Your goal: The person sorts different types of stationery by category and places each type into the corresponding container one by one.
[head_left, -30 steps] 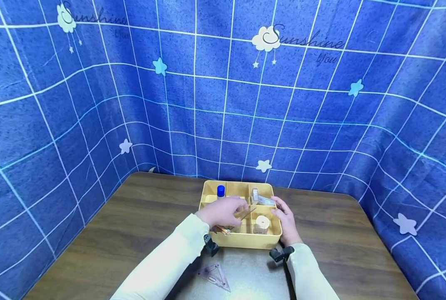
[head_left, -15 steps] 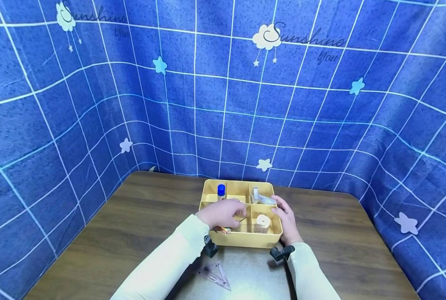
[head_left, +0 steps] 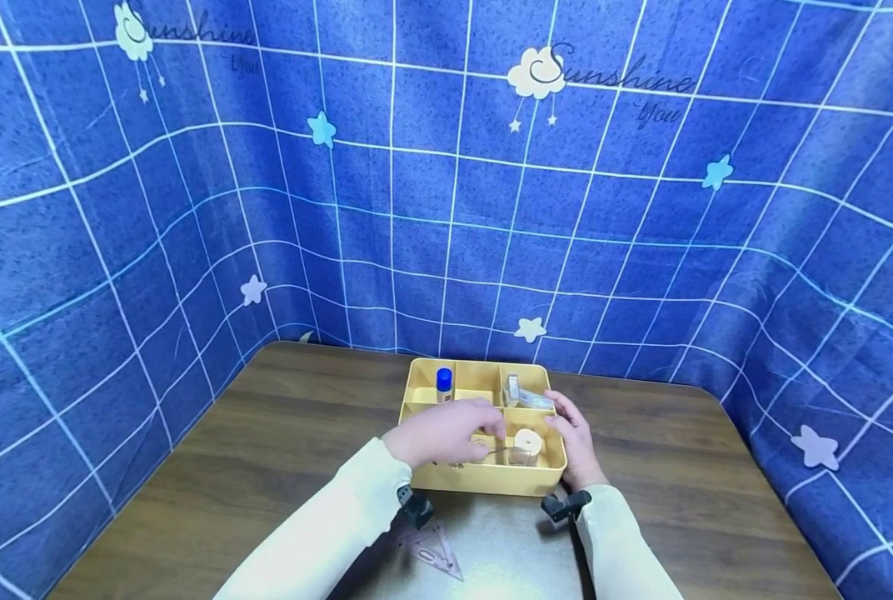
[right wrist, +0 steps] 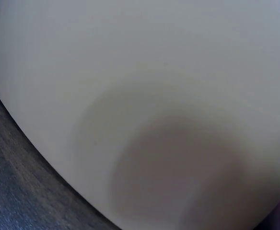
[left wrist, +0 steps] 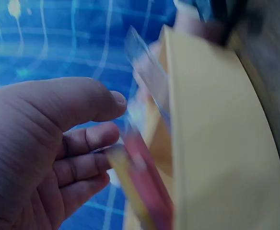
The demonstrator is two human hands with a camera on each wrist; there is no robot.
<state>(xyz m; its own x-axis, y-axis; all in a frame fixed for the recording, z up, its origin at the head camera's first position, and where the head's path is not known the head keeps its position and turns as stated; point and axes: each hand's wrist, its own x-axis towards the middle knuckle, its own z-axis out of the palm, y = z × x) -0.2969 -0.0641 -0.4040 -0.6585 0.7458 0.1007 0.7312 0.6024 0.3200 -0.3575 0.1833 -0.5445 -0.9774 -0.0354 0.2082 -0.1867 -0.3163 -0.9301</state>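
A yellow divided organizer box (head_left: 484, 479) sits on the table. My left hand (head_left: 446, 429) is over its front compartments, pinching a thin see-through piece (head_left: 502, 451); its kind I cannot tell. In the left wrist view, a red stick (left wrist: 147, 179) and a yellow stick (left wrist: 130, 189), both blurred, stand beside the fingertips. My right hand (head_left: 577, 446) grips the box's right wall, thumb at the rim. A white roll (head_left: 527, 442) lies in the front right compartment. Behind it are small clear cases (head_left: 531, 398). A blue-capped tube (head_left: 444, 385) stands at the back left.
A clear purple set square (head_left: 435, 557) lies in front of the box, partly under the left wrist's camera mount. The wooden table (head_left: 304, 400) extends to both sides. A blue grid-patterned curtain (head_left: 431, 208) hangs behind it.
My left hand first drew the thin piece back a little, then moved slightly forward and right, and the piece now points toward the white roll. My right hand has stayed on the box.
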